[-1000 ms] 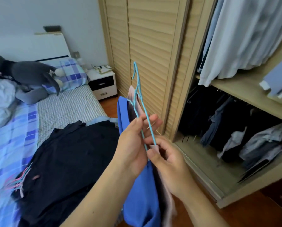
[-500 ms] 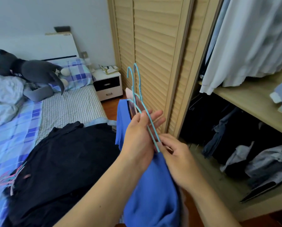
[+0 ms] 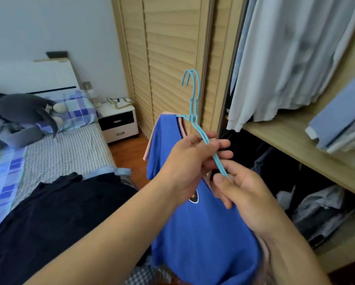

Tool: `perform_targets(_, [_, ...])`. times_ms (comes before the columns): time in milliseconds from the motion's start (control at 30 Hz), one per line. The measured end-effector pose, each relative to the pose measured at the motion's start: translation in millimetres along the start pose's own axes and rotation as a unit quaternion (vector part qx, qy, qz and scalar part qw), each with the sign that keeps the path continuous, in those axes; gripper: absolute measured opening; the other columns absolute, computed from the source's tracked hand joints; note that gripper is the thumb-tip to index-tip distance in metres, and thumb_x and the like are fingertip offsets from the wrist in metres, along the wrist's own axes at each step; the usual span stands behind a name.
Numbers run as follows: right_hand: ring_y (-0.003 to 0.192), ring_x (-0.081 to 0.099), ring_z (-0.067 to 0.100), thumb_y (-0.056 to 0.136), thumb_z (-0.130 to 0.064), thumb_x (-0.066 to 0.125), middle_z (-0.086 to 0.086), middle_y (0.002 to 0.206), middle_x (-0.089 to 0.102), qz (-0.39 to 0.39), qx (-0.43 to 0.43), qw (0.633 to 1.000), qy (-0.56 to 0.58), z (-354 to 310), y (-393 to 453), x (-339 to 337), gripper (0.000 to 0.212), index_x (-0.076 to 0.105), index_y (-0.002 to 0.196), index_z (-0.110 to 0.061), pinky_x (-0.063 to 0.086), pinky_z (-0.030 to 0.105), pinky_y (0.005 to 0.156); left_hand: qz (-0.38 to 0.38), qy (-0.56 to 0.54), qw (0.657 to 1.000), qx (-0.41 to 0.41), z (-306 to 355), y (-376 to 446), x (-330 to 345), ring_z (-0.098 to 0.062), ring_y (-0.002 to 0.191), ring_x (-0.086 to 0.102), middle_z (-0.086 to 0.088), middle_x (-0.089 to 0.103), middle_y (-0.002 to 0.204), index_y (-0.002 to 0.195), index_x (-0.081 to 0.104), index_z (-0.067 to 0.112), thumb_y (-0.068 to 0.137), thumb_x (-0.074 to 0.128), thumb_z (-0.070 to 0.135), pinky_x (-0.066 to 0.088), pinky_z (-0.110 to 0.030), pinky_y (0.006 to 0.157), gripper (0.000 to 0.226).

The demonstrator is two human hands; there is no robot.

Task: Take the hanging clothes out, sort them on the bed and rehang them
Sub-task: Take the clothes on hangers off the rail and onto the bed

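In the centre of the frame the left hand (image 3: 190, 161) is curling its fingers around the sloping arm of two light-blue wire hangers (image 3: 195, 118), whose hooks are standing together, upright, against the louvred wardrobe door (image 3: 172, 58). Just below and to the right, the right hand (image 3: 240, 188) is pinching the lower end of the same wires between thumb and fingers, so both hands are gripping the hangers. A blue T-shirt (image 3: 197, 233) is hanging from the hangers and filling the lower centre of the frame, with a pale pink garment (image 3: 150, 145) showing behind it at its left edge. At lower left, a heap of dark clothes (image 3: 59, 212) is lying on the bed (image 3: 69, 151), near its foot. Toward the upper left, a grey plush toy (image 3: 24, 110) is resting by a checked pillow (image 3: 80, 112), and a white nightstand (image 3: 119, 122) is standing beside the bed. On the right, pale shirts (image 3: 292, 58) are hanging in the open wardrobe above a wooden shelf (image 3: 296, 153), with darker garments (image 3: 316, 208) hanging and lying in the compartment below it.
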State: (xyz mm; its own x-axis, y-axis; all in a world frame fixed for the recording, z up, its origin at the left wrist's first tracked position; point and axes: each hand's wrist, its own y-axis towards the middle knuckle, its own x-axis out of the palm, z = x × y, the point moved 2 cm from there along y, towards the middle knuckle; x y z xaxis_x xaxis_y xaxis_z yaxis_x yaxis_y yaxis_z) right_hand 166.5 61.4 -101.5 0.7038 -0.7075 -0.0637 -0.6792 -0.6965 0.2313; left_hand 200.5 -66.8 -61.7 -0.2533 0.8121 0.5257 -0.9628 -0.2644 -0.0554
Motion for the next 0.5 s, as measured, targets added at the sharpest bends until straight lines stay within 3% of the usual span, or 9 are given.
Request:
perform_targets(100, [0.056, 0.046, 0.019, 0.099, -0.027, 0.053, 0.001, 0.052, 0.05, 0.032, 0.015, 0.999, -0.02, 6.1, 2.4, 0.4, 0.019, 0.069, 0.105, -0.019, 0.041, 0.026, 0.061, 0.025, -0.033, 0.997, -0.065, 20.2, 20.7, 5.8, -0.021, 0.077, 0.073, -0.011, 0.072, 0.092, 0.116, 0.056, 0.0, 0.105, 0.046, 0.007, 0.062, -0.033, 0.074, 0.016])
perform_targets(233, [0.074, 0.061, 0.015, 0.097, -0.027, 0.052, 0.006, 0.068, 0.064, 0.018, 0.029, 0.999, -0.006, 19.3, 13.5, 19.5, 0.02, 0.067, 0.107, -0.019, 0.044, 0.026, 0.085, 0.073, -0.034, 0.992, -0.096, 34.4, 36.2, 0.0, -0.019, 0.067, 0.068, -0.01, 0.065, 0.084, 0.119, 0.05, 0.001, 0.109, 0.036, 0.007, 0.061, -0.032, 0.062, 0.019])
perform_targets(367, [0.061, 0.053, 0.011, 0.098, -0.015, 0.056, 0.003, 0.063, 0.056, -0.005, -0.02, 1.0, 0.011, 6.8, 31.3, 45.8, 0.014, 0.068, 0.106, -0.015, 0.046, 0.018, 0.068, 0.063, 0.001, 0.997, -0.052, 62.9, 25.1, -29.4, -0.015, 0.063, 0.067, -0.006, 0.063, 0.084, 0.121, 0.049, 0.005, 0.11, 0.034, 0.011, 0.06, -0.029, 0.059, 0.02])
perform_targets(500, [0.057, 0.049, 0.011, 0.1, -0.017, 0.058, 0.003, 0.061, 0.054, -0.05, -0.042, 0.996, -0.062, -6.0, 58.5, 110.4, 0.012, 0.067, 0.105, -0.014, 0.043, 0.026, 0.062, 0.077, 0.059, 0.995, -0.009, 106.2, -0.3, -97.2, -0.014, 0.066, 0.069, -0.001, 0.072, 0.083, 0.126, 0.052, 0.006, 0.109, 0.035, 0.017, 0.057, -0.031, 0.068, 0.026])
